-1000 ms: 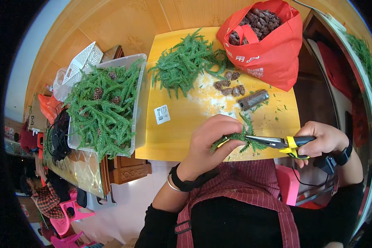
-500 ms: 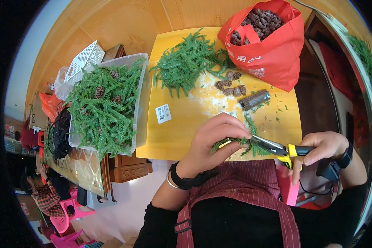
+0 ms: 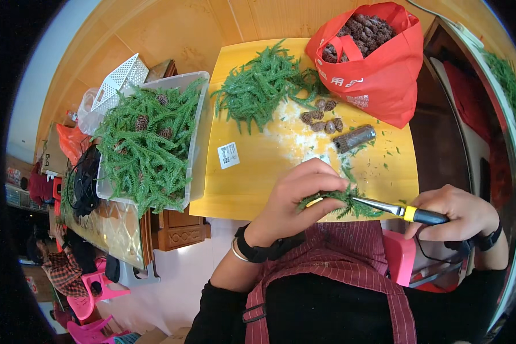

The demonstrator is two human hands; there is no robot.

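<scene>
Pliers (image 3: 410, 214) with a black and yellow handle are in the right hand (image 3: 456, 213), out over the near right edge of the yellow surface (image 3: 223, 192). The right hand's grip is closed around the handle. The left hand (image 3: 304, 195) has its grip pinching a green sprig (image 3: 355, 207) between thumb and fingers, just above the near edge. The metal tip of the pliers touches the sprig, but I cannot tell if it is biting on it.

Farther off, a big green pile (image 3: 258, 86) of sprigs sits at the far left of the surface. At the far right stands a red bag (image 3: 378, 86) full of brown pine cones (image 3: 368, 35). A few small cones (image 3: 320, 117) lie near the bag, with a brown roll (image 3: 355, 138) a bit nearer. White powder (image 3: 301, 137) is spread in the middle. A white label (image 3: 228, 155) lies on the left. Left of the surface, a clear bin (image 3: 199, 135) holds more green sprigs with some cones mixed in.
</scene>
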